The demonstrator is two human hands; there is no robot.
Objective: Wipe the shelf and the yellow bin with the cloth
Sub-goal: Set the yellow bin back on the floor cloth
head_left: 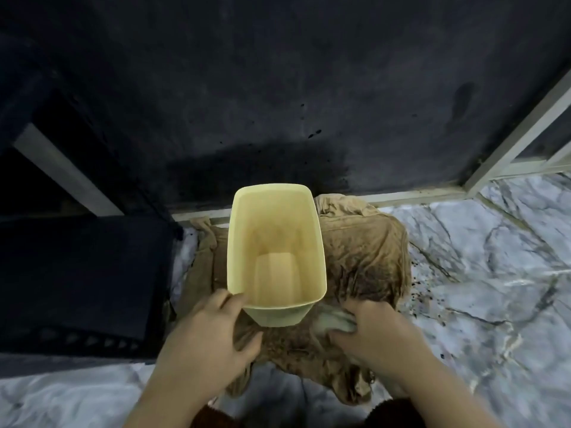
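The tall yellow plastic bin (276,254) stands upright on a crumpled brown cloth (361,251) spread on the marble-patterned floor (494,257), in front of a dark wall. The left hand (204,329) touches the bin's near corner, fingers loosely curved. The right hand (367,329) grips a small pale rag (335,321) beside the bin's base. To wipe well, I think the left hand should hold the rim steady while the rag works along the walls. Inside, the bin looks empty.
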